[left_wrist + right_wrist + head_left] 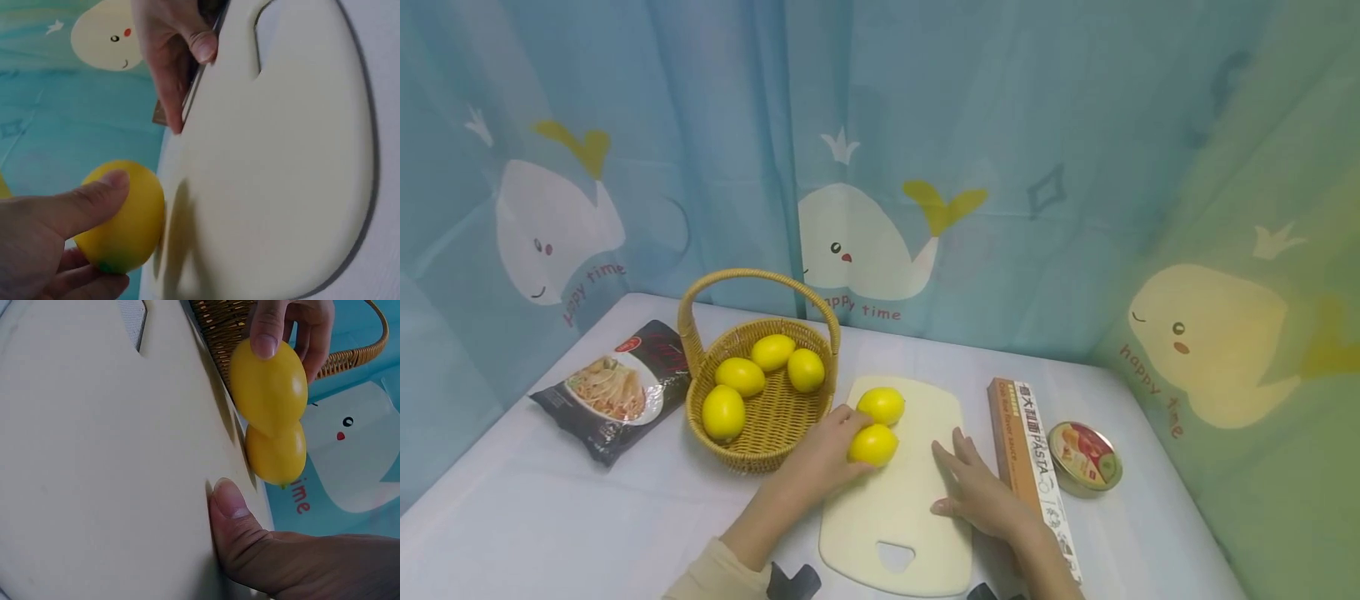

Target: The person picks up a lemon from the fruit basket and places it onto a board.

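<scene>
My left hand [829,448] grips the nearer lemon [874,445] at the left side of a cream cutting board [917,508]. In the left wrist view the thumb lies across this lemon [134,219], with fingers on its other side. A second lemon [881,406] sits on the board just behind it; the two appear to touch in the right wrist view. At the board's right edge rests my right hand [981,492], fingers spread and holding nothing. Its thumb [231,503] touches the board's surface. Several more lemons lie inside a wicker basket [782,417] left of the board.
A dark noodle packet [617,392] lies left of the basket. Beyond the right hand are a long pasta box [1033,458] and a round tin [1086,457]. A blue curtain [1000,125] with whale prints hangs behind the white-covered table [587,533].
</scene>
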A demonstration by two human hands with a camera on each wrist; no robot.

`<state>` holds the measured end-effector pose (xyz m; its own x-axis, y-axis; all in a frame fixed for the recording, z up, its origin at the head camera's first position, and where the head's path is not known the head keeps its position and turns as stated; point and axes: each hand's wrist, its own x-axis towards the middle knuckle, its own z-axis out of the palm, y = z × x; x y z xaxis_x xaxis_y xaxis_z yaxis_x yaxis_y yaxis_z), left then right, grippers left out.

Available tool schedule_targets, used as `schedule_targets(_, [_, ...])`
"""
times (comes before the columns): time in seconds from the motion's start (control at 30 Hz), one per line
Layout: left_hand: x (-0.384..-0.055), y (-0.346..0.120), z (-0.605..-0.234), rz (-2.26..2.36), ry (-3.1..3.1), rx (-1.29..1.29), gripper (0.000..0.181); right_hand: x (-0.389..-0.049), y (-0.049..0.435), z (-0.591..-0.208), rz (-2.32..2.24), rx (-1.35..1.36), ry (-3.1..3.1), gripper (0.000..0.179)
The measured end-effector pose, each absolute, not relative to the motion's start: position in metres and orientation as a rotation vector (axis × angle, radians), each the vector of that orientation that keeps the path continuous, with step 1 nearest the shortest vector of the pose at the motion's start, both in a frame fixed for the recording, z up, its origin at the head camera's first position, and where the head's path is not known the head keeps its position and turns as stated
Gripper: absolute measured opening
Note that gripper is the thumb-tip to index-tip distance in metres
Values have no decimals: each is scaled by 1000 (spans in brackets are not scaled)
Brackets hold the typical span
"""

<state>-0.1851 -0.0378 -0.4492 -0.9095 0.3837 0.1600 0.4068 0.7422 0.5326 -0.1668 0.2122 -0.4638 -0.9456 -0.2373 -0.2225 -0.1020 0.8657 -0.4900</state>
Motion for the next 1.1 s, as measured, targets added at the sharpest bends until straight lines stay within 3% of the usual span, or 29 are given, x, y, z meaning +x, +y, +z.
schedule_targets(0.53, [-182,-33,-456,-998,-2896,-579,57,-166,213,-467,-721,-251,2756,88])
schedule_targets(1.1, [-183,-37,-453,-1013,-2897,-660,53,-168,214,-466,-698,-264,2751,89])
